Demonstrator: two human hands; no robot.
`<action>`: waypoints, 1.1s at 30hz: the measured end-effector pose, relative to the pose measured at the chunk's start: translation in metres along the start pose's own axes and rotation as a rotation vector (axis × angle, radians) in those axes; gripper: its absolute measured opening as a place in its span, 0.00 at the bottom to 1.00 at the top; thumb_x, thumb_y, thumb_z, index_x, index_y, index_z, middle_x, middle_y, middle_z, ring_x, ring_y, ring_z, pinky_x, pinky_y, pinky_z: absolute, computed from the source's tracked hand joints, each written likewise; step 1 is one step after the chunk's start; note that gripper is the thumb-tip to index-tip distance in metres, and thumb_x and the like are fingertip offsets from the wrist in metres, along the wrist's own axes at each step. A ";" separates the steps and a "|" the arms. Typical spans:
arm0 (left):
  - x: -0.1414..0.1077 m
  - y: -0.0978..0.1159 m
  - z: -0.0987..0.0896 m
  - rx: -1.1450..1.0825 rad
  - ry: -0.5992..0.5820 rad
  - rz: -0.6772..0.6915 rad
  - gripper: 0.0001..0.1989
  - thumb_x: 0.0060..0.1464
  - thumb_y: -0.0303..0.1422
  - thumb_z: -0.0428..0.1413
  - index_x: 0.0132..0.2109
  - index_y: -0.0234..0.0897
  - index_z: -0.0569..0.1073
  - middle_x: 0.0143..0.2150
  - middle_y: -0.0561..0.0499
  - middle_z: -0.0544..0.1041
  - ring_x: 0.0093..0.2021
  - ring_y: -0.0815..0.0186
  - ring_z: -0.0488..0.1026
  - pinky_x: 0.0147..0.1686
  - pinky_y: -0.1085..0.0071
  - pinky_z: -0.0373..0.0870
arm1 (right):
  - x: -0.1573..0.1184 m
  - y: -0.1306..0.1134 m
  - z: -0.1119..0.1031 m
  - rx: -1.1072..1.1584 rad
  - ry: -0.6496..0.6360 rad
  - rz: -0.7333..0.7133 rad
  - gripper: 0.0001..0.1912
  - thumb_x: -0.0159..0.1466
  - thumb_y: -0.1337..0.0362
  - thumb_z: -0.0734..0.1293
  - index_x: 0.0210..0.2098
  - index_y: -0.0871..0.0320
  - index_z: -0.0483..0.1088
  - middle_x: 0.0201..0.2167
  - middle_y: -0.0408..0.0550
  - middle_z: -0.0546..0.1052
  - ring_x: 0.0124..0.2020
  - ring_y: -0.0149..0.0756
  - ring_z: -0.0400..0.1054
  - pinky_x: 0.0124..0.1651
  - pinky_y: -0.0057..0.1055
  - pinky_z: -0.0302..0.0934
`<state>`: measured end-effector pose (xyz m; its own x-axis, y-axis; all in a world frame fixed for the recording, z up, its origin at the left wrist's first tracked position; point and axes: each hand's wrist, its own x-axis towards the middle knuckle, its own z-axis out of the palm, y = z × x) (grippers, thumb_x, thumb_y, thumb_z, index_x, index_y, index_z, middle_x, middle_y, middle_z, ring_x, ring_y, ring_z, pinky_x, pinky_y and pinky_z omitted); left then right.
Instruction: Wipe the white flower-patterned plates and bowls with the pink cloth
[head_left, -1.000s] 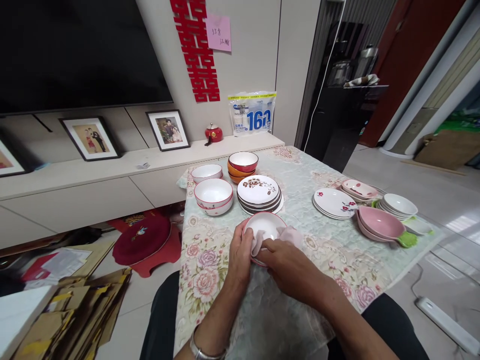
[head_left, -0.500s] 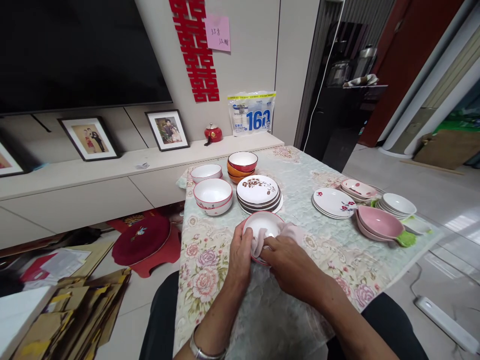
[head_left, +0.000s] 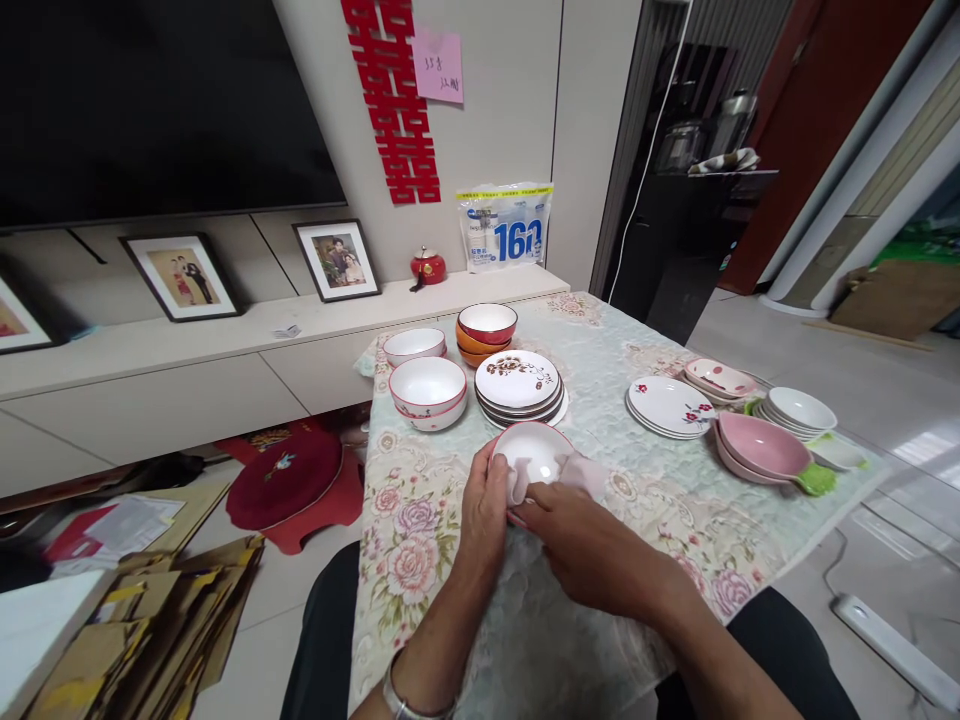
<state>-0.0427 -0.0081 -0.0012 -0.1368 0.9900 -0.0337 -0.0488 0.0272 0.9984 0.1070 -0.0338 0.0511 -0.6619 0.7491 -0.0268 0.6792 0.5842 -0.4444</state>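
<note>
A white bowl with a red rim [head_left: 536,440] is tilted toward me above the near part of the table. My left hand [head_left: 484,500] grips its left side, with the thumb near the rim. My right hand [head_left: 566,530] presses a pale pink cloth [head_left: 583,473] against the bowl's near inner side; part of the cloth hangs over the right rim. The right fingertips are partly hidden by the cloth and bowl. Just beyond the bowl stands a stack of plates with brown flowers [head_left: 517,380]. Two stacked red-rimmed bowls [head_left: 427,390] sit to its left.
Orange and red bowls [head_left: 486,335] are stacked farther back. At right are flowered plates [head_left: 667,408], pink dishes [head_left: 763,448] and small white bowls [head_left: 801,410] on the flowered tablecloth [head_left: 420,530]. A red stool [head_left: 289,485] and flattened cardboard [head_left: 165,620] lie left of the table.
My right hand has shifted slightly left and down along the bowl's near rim with the cloth. My left hand keeps its hold. The view has shifted very slightly.
</note>
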 end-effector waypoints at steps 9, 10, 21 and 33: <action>-0.001 -0.015 0.001 -0.001 -0.079 0.096 0.27 0.62 0.48 0.51 0.60 0.37 0.73 0.60 0.40 0.76 0.60 0.51 0.71 0.62 0.56 0.64 | 0.013 0.021 0.007 0.232 0.151 -0.042 0.12 0.63 0.77 0.63 0.37 0.58 0.75 0.40 0.47 0.72 0.40 0.33 0.67 0.43 0.29 0.61; -0.001 -0.015 0.001 -0.002 -0.080 0.099 0.27 0.62 0.48 0.51 0.60 0.37 0.73 0.60 0.40 0.76 0.60 0.51 0.71 0.62 0.56 0.63 | 0.017 0.019 0.013 0.138 0.190 -0.008 0.11 0.62 0.77 0.63 0.37 0.59 0.74 0.39 0.48 0.72 0.39 0.34 0.66 0.41 0.30 0.60; -0.003 -0.006 0.003 0.040 -0.062 0.110 0.25 0.61 0.46 0.52 0.58 0.35 0.74 0.62 0.39 0.74 0.64 0.51 0.68 0.66 0.54 0.58 | 0.017 0.009 0.025 -0.369 0.225 0.249 0.12 0.65 0.76 0.61 0.45 0.60 0.72 0.44 0.58 0.73 0.44 0.46 0.66 0.44 0.38 0.62; -0.003 -0.005 0.005 0.027 -0.047 0.126 0.24 0.61 0.47 0.52 0.57 0.37 0.74 0.62 0.41 0.74 0.64 0.53 0.68 0.67 0.55 0.57 | 0.030 0.014 0.028 -0.371 0.335 0.218 0.11 0.68 0.73 0.61 0.47 0.58 0.71 0.49 0.58 0.72 0.49 0.47 0.64 0.49 0.41 0.61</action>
<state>-0.0367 -0.0100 -0.0059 -0.0937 0.9912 0.0934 -0.0073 -0.0945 0.9955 0.0881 -0.0116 0.0192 -0.3968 0.8884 0.2307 0.8959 0.4296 -0.1134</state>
